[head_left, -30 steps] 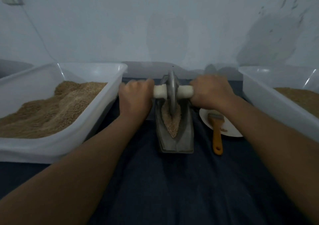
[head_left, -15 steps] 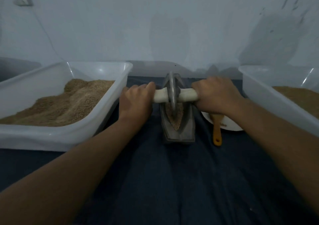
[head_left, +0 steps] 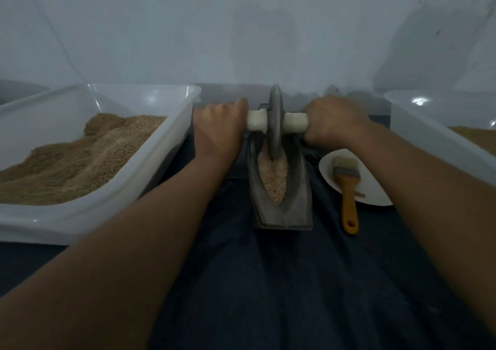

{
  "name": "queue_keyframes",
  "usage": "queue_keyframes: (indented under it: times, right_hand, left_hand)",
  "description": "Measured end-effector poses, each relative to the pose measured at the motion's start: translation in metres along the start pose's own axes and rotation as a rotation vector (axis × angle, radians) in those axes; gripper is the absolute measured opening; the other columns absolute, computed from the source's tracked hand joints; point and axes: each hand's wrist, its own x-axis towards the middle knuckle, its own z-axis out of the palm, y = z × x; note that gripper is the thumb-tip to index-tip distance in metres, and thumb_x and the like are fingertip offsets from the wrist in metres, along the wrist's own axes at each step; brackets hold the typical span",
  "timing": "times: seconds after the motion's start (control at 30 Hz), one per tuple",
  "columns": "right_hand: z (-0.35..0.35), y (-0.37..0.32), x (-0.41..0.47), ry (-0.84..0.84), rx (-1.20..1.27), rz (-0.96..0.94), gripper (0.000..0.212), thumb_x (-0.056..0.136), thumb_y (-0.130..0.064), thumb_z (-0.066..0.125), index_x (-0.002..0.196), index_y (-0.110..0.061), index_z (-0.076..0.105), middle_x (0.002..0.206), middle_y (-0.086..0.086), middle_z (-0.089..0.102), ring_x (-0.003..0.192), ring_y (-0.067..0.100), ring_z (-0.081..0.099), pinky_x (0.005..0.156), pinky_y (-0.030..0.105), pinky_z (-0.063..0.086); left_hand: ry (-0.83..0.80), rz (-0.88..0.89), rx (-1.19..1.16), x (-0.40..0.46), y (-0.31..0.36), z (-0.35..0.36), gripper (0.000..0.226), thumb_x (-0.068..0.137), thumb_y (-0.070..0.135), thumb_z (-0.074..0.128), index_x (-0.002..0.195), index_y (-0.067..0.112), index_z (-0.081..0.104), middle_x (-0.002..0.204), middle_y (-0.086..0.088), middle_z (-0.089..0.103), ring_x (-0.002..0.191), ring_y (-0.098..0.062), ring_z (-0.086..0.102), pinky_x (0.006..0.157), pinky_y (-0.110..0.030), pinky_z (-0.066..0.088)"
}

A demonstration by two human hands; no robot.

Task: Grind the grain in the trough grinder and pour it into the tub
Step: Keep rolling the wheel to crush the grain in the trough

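**Grain under the wheel, mid-grind**

Grain point(head_left: 273, 174), pale and crushed, lies in the grey boat-shaped metal trough point(head_left: 281, 202), whose long axis runs away from the person. The grey grinding wheel point(head_left: 275, 124) is gripped by its white crossways axle point(head_left: 295, 123): left hand point(head_left: 218, 129) and right hand point(head_left: 332, 121) are curled round its ends, equally near.

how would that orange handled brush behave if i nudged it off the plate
The brush looks light, so it would likely slide easily. Its flat handle makes rolling unlikely. Its bristle end rests on the white plate while the handle overhangs onto the cloth, so it may pivot or tip off the rim.
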Motion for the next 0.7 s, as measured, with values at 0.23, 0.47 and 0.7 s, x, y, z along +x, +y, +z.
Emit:
queue_keyframes:
  times: [0.23, 0.47, 0.7]
  right_hand:
    - [-0.003, -0.012, -0.046, 0.126, -0.078, -0.045, 0.026, 0.080, -0.039, 0.072, 0.080, -0.029, 0.047, 0.078, -0.002, 0.059, 0.074, 0.023, 0.060, 0.059, 0.031, 0.045]
    - [-0.031, -0.021, -0.091, 0.216, -0.278, -0.209, 0.030, 0.073, -0.038, 0.068, 0.067, -0.033, 0.040, 0.057, -0.011, 0.045, 0.047, 0.012, 0.038, 0.046, 0.022, 0.016]
    - [-0.017, -0.015, -0.027, -0.015, -0.076, -0.043, 0.014, 0.069, -0.036, 0.069, 0.075, -0.027, 0.059, 0.070, -0.002, 0.058, 0.061, 0.018, 0.056, 0.059, 0.033, 0.054]
  left_hand:
    - [0.005, 0.017, -0.026, -0.023, 0.000, -0.024, 0.012, 0.087, 0.013, 0.062, 0.092, 0.020, 0.054, 0.087, -0.007, 0.069, 0.080, -0.032, 0.063, 0.069, -0.037, 0.038]
    - [-0.180, 0.080, -0.093, -0.060, -0.019, -0.057, 0.023, 0.081, 0.026, 0.075, 0.094, 0.028, 0.056, 0.084, 0.001, 0.065, 0.077, -0.027, 0.065, 0.058, -0.032, 0.034]
    - [-0.233, -0.011, -0.062, -0.006, -0.010, -0.013, 0.021, 0.088, 0.021, 0.070, 0.108, 0.024, 0.066, 0.101, -0.007, 0.069, 0.094, -0.032, 0.067, 0.068, -0.036, 0.043]
